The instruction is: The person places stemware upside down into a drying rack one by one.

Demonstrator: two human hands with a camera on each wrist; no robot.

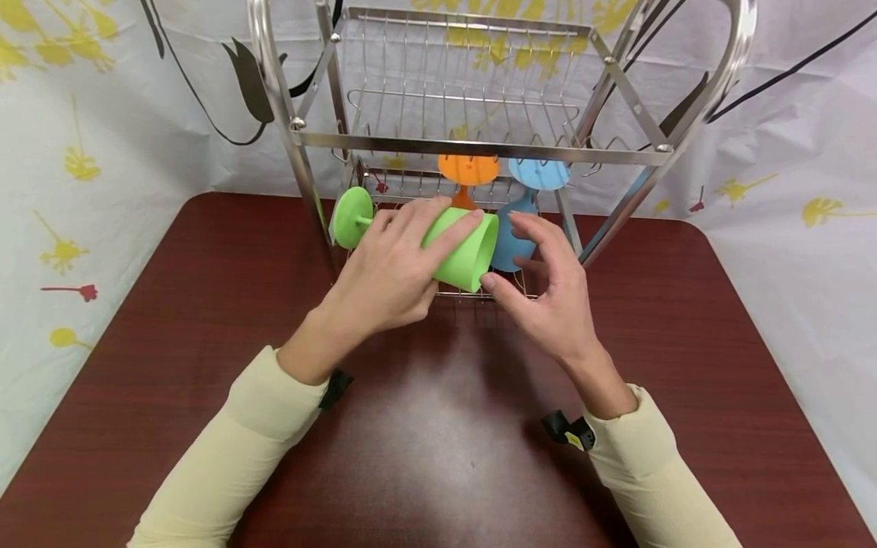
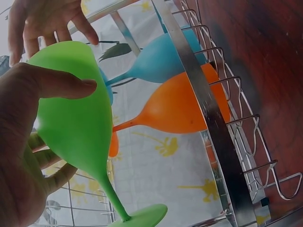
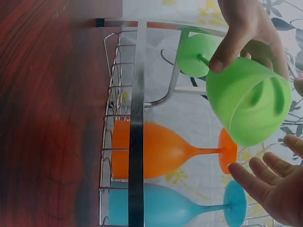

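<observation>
A green wine glass lies on its side in the air in front of the dish rack. My left hand grips its bowl, fingers over the far side and thumb below in the wrist views. The green foot points left and the mouth opens to the right. Close beside that mouth is my right hand, fingers spread and slightly bent, holding nothing. Behind the hands, an orange wine glass and a blue wine glass stand upside down in the rack's lower tier, feet up.
The metal dish rack stands at the back of the dark red table. Its upper wire tier overhangs the glasses. A white cloth with a flower print hangs behind and at both sides.
</observation>
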